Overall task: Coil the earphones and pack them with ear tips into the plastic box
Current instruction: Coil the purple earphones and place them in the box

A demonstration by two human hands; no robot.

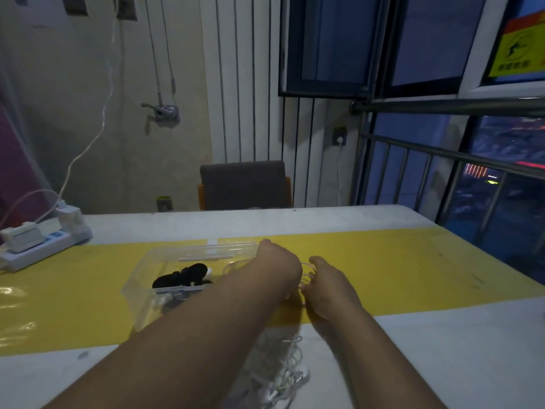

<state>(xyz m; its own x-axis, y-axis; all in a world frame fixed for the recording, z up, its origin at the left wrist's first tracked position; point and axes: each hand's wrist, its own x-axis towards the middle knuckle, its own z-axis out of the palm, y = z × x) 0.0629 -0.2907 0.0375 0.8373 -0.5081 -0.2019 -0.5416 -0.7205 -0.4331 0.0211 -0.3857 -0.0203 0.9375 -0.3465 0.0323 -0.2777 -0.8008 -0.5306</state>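
Clear plastic box (pixel 147 273) sits open on the yellow strip of the worktop (pixel 413 261), with black ear tips (pixel 184 276) lying inside it. Just beside its right edge both hands meet over thin white loops of earphone cable (pixel 306 274). The right hand (pixel 330 287) pinches the loops with curled fingers. The left hand (pixel 277 267) touches the same loops, but its fingers are hidden, so its grip cannot be told. A loose heap of white earphones (pixel 280 376) lies between the forearms. A white power strip (pixel 38 240) rests far left.
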